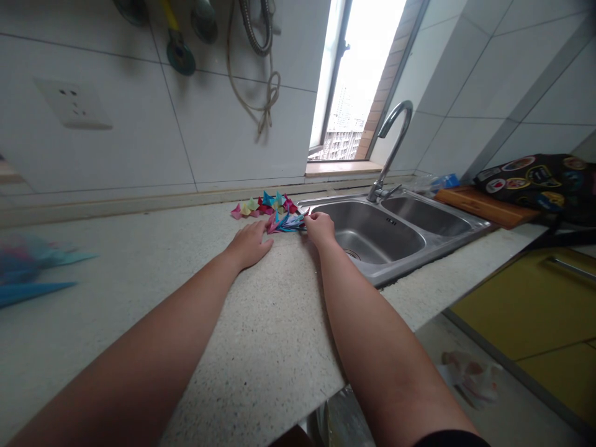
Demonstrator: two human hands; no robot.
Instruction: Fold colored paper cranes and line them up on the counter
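Both my arms reach out over a speckled countertop [261, 335]. My left hand [250, 243] rests palm down on the counter, fingers together and flat, its fingertips touching a small stack of coloured paper pieces [285, 222]. My right hand [318, 226] is curled beside the sink's left rim, fingers pinched on the right end of that paper stack. Behind the hands lies a row of small folded paper shapes [263, 205] in pink, green, blue and red.
A steel double sink [386, 233] with a curved tap [393, 146] sits right of the hands. A wooden board [484, 205] and a dark patterned bag [544, 183] lie beyond it. Blurred blue paper [32, 273] lies at far left. Yellow cabinets [535, 310] stand at right.
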